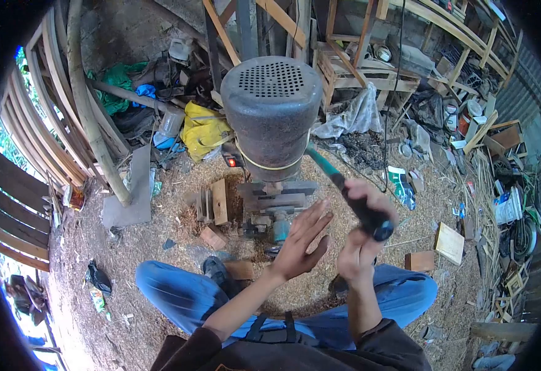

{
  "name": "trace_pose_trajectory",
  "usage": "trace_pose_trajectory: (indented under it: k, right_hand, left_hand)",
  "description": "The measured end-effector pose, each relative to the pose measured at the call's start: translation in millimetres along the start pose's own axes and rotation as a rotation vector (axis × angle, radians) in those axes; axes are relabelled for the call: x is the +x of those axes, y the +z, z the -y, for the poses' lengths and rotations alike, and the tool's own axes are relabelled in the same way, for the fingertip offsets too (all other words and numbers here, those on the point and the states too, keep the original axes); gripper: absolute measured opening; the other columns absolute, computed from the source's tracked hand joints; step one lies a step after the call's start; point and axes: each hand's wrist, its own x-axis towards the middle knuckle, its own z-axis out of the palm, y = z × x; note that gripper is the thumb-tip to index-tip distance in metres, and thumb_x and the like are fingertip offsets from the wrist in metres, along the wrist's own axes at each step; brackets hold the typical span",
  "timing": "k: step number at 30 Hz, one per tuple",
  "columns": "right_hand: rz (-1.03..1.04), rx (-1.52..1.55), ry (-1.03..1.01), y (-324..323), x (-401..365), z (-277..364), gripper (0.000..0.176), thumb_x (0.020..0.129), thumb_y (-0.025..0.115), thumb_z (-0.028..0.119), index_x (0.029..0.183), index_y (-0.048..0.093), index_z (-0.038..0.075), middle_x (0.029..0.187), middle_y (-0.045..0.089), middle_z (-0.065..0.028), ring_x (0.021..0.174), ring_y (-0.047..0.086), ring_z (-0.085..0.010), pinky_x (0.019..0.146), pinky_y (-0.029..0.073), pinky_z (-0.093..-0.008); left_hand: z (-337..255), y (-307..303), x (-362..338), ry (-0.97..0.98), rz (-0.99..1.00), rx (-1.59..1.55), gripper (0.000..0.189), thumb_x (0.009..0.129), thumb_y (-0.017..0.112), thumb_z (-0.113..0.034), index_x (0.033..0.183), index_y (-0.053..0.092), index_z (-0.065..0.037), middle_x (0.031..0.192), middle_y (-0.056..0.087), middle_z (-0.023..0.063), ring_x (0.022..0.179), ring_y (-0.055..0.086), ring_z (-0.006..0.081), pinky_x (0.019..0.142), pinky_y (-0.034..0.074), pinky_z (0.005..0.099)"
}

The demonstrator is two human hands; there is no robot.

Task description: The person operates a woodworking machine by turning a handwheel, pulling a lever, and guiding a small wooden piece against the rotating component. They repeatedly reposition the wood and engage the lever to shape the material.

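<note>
Both hands are raised over my knees. My left hand [300, 242] is wide open, fingers spread and holding nothing, with its fingertips just beside my right hand [358, 247]. The right is closed tight round the black grip of a teal-shafted handle [369, 216].

At the left edge of the sawdust floor [159, 241] a bamboo pole [88, 105] leans among stacked slats. A yellow bag [203, 130] lies on the junk heap behind. Nearer me, wooden blocks [219, 201] sit just left of the machine's base. A red switch light [231, 162] glows beside the dark motor housing [271, 111] looming over it. The handle's shaft runs up from my right hand and disappears behind that housing; I cannot tell whether it is fixed to the machine. Further right lie a pale board offcut [449, 243] and a brown block [420, 261].

My worry is that the open left hand sits close to the handle's path and to the machine's base, so a sudden swing or a slipped grip could catch those fingers. The light suggests the power is on, and blocks resting on loose sawdust could shift.
</note>
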Motion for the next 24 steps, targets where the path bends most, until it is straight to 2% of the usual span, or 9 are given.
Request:
trace_pose_trajectory:
  k: [2, 4, 6, 8, 13, 16, 18, 20, 24]
  right_hand:
    - [0.021, -0.117, 0.150, 3, 28, 9, 0.042, 0.102, 0.053, 0.012, 0.140, 0.036, 0.004, 0.131, 0.051, -0.0160, 0.128, 0.049, -0.0251, 0.110, 0.037, -0.0428]
    - [0.079, -0.241, 0.163, 2, 66, -1, 0.051, 0.102, 0.056, 0.013, 0.145, 0.032, 0.002, 0.137, 0.049, -0.0143, 0.125, 0.050, -0.0222, 0.105, 0.039, -0.0385]
    - [0.097, -0.214, 0.190, 12, 97, -7, 0.064, 0.102, 0.058, 0.020, 0.152, 0.025, 0.001, 0.145, 0.045, -0.0146, 0.123, 0.049, -0.0220, 0.101, 0.040, -0.0370]
    - [0.104, -0.315, 0.132, 13, 117, -30, 0.086, 0.100, 0.059, 0.039, 0.160, 0.009, 0.003, 0.157, 0.034, -0.0176, 0.130, 0.045, -0.0270, 0.105, 0.038, -0.0390]
    - [0.165, -0.306, 0.242, 3, 114, -56, 0.078, 0.102, 0.056, 0.042, 0.157, 0.023, -0.002, 0.158, 0.035, -0.0207, 0.143, 0.037, -0.0301, 0.115, 0.032, -0.0425]
    - [0.043, -0.284, 0.416, -10, 56, -67, 0.068, 0.104, 0.053, 0.040, 0.152, 0.035, -0.004, 0.153, 0.042, -0.0218, 0.143, 0.040, -0.0314, 0.114, 0.034, -0.0436]
    - [-0.083, -0.293, 0.529, -23, 2, -82, 0.059, 0.105, 0.049, 0.039, 0.145, 0.044, -0.005, 0.146, 0.050, -0.0222, 0.135, 0.049, -0.0325, 0.111, 0.038, -0.0454]
    - [-0.123, -0.539, 0.676, -45, -71, -104, 0.053, 0.107, 0.045, 0.035, 0.137, 0.050, -0.007, 0.136, 0.057, -0.0252, 0.127, 0.055, -0.0352, 0.108, 0.041, -0.0466]
    - [0.161, -0.740, 0.908, -70, -232, -125, 0.049, 0.106, 0.042, 0.034, 0.129, 0.056, -0.007, 0.129, 0.059, -0.0311, 0.121, 0.057, -0.0460, 0.104, 0.043, -0.0487]
  left_hand:
    - [8, -3, -10, -0.030, 0.032, 0.002, 0.056, 0.090, 0.066, -0.005, 0.143, 0.051, -0.007, 0.158, 0.038, 0.0173, 0.145, 0.037, 0.0383, 0.117, 0.030, 0.0493]
    - [13, -7, -18, -0.060, 0.042, -0.007, 0.056, 0.089, 0.066, -0.004, 0.143, 0.052, -0.008, 0.157, 0.039, 0.0163, 0.145, 0.037, 0.0374, 0.117, 0.031, 0.0490]
    - [20, -10, -24, -0.083, 0.045, -0.011, 0.055, 0.088, 0.066, -0.003, 0.142, 0.053, -0.008, 0.157, 0.041, 0.0153, 0.145, 0.038, 0.0365, 0.117, 0.031, 0.0488]
    - [28, -11, -32, -0.237, 0.130, 0.051, 0.056, 0.088, 0.066, -0.001, 0.141, 0.052, -0.008, 0.157, 0.039, 0.0143, 0.145, 0.037, 0.0348, 0.118, 0.031, 0.0477]
    - [51, -19, -53, -0.287, 0.167, 0.102, 0.049, 0.092, 0.065, -0.007, 0.139, 0.054, -0.007, 0.152, 0.046, 0.0140, 0.143, 0.039, 0.0346, 0.118, 0.032, 0.0470]
    - [62, -25, -71, -0.387, 0.222, 0.095, 0.044, 0.095, 0.063, -0.010, 0.138, 0.056, -0.007, 0.149, 0.050, 0.0150, 0.141, 0.042, 0.0355, 0.117, 0.033, 0.0465]
    - [72, -28, -85, -0.443, 0.256, 0.090, 0.042, 0.097, 0.062, -0.013, 0.138, 0.056, -0.007, 0.147, 0.051, 0.0156, 0.140, 0.043, 0.0356, 0.117, 0.034, 0.0459]
    - [89, -29, -102, -0.426, 0.272, 0.115, 0.038, 0.100, 0.058, -0.015, 0.136, 0.058, -0.005, 0.148, 0.051, 0.0157, 0.140, 0.044, 0.0351, 0.117, 0.034, 0.0452]
    - [119, -25, -138, -0.430, 0.395, 0.111, 0.037, 0.104, 0.050, -0.017, 0.138, 0.056, -0.004, 0.153, 0.047, 0.0133, 0.143, 0.040, 0.0334, 0.119, 0.031, 0.0450]
